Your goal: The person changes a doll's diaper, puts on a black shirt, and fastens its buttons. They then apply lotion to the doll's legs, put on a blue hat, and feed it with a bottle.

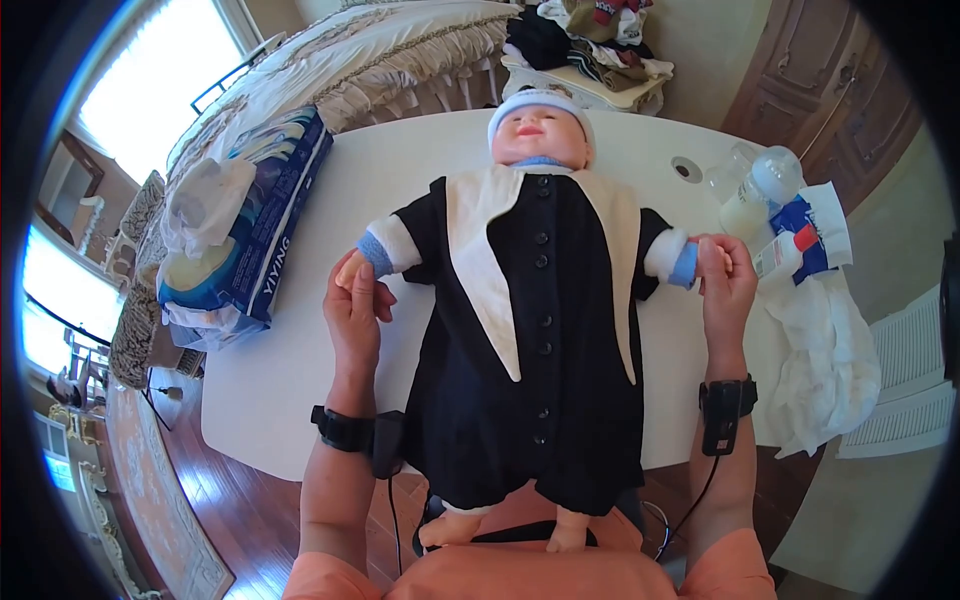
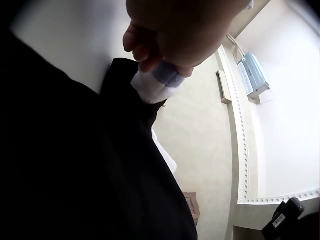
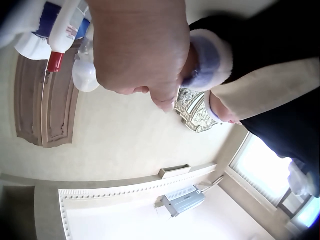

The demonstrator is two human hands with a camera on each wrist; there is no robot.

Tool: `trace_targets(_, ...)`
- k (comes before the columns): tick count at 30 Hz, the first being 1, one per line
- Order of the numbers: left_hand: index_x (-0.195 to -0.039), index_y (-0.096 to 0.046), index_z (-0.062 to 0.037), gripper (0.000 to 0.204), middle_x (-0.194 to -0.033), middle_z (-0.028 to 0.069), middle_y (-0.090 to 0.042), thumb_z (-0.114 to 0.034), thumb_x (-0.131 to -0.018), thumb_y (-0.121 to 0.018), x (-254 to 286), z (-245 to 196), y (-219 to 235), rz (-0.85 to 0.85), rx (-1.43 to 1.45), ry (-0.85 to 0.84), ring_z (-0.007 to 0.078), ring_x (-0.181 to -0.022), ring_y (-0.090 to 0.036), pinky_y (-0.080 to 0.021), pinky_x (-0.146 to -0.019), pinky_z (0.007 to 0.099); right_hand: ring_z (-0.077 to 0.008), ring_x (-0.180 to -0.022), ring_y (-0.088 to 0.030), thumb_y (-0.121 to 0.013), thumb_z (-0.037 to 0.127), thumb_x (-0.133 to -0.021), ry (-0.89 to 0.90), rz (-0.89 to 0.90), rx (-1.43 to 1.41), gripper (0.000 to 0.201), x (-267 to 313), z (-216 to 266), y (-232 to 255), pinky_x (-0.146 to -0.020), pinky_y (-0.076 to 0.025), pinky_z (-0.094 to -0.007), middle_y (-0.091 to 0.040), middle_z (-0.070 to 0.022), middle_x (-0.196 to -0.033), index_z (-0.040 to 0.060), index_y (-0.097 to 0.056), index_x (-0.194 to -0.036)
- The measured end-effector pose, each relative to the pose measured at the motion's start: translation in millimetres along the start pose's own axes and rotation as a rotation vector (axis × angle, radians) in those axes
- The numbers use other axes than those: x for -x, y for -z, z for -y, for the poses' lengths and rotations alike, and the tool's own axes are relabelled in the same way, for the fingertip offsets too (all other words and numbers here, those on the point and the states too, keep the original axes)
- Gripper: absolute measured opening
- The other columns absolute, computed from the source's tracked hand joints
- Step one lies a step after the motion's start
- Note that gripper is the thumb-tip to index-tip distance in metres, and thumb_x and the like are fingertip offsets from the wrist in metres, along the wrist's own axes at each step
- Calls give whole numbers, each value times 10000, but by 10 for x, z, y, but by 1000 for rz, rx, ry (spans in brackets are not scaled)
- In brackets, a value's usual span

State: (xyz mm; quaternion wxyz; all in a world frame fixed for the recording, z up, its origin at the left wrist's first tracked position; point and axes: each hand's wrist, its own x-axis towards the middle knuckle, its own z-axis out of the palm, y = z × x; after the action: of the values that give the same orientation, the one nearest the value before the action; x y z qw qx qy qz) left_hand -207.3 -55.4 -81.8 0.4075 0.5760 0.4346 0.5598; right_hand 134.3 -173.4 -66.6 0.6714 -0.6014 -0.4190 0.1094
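Note:
A baby doll [image 1: 540,135] lies on its back on the white table [image 1: 400,145], head at the far side and bare feet toward the person. It wears a white cap and a black buttoned romper [image 1: 470,430] with long cream lapels. White cuffs with blue ends [image 1: 376,254] stick out of the short black sleeves. The left hand [image 1: 355,315] pinches the doll's hand on the left, thumb on top. Over on the right, the right hand [image 1: 728,290] grips the doll's other hand beside its blue cuff [image 3: 205,60]. Both doll arms are spread outward.
A blue diaper pack [image 1: 285,215] with a white wad on it lies at the left. Baby bottles [image 1: 775,180], a white bottle with a red cap [image 1: 785,252] and a crumpled white diaper [image 1: 825,360] are at the right. Clothes [image 1: 590,50] lie heaped beyond the table.

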Motion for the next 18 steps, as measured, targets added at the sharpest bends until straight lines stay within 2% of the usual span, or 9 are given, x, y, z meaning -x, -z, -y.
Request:
trace_targets(4, -1110, -461, 15, 331, -568, 33, -512, -238, -898, -456, -13, -29, -4, -10, -33, -10, 64, -436, -441, -349, -412, 173, -49, -640, -463, -595, 205, -821, 6, 132, 38, 202, -5, 54, -23, -572, -390, -178, -552, 1, -738, 11, -579, -875)
trace_targets(7, -1082, -466, 22, 315, -578, 43, -526, -235, -901, -449, 10, -26, -29, -1, -52, 2, 69, -442, -453, -362, -419, 179, -50, -644, -472, -594, 197, -819, 18, 172, 76, 192, 5, 92, -24, -571, -394, -181, -559, 2, -740, 11, -587, -868)
trace_targets(10, -1030, -473, 28, 337, -583, 56, -535, -282, -916, -406, 31, -9, -7, -22, -20, 5, 82, -448, -468, -374, -428, 182, -51, -639, -472, -595, 188, -816, 67, 162, 112, 182, 14, 108, -30, -570, -395, -186, -563, 4, -738, 10, -591, -851)
trace_targets(12, -955, -491, 6, 452, -590, 67, -533, -417, -913, -334, 27, 16, -2, -35, -11, -12, 95, -461, -477, -383, -449, 194, -53, -634, -471, -596, 189, -815, 104, 121, 141, 182, -3, 12, -19, -570, -396, -188, -564, 0, -733, 10, -590, -848)
trace_targets(13, -955, -491, 6, 452, -590, 67, -533, -417, -913, -334, 13, 13, -10, -34, -5, -16, 95, -461, -477, -383, -449, 194, -56, -629, -470, -597, 189, -814, 129, 87, 171, 183, -11, -23, 0, -569, -398, -190, -565, -5, -727, 9, -588, -845)
trace_targets(15, -965, -488, 7, 504, -593, 66, -534, -453, -912, -290, 23, 19, 20, -7, 41, 21, 96, -470, -478, -383, -459, 197, -64, -628, -471, -593, 187, -815, 73, 109, 186, 182, -9, -37, 30, -569, -400, -193, -564, -12, -725, 7, -584, -842)
trace_targets(16, -965, -488, 7, 504, -593, 66, -534, -453, -912, -290, 28, 33, 45, -10, 39, 21, 96, -470, -478, -383, -459, 197, -72, -628, -473, -590, 184, -816, 19, 132, 197, 182, -10, -30, 21, -569, -403, -197, -563, -19, -722, 4, -579, -839)
trace_targets(18, -997, -475, 27, 428, -598, 68, -535, -369, -926, -326, 13, 57, 67, 3, 78, 19, 91, -485, -486, -391, -459, 189, -75, -627, -472, -584, 183, -819, 42, 154, 145, 182, 17, 32, -29, -566, -402, -200, -560, -26, -721, 2, -575, -836)
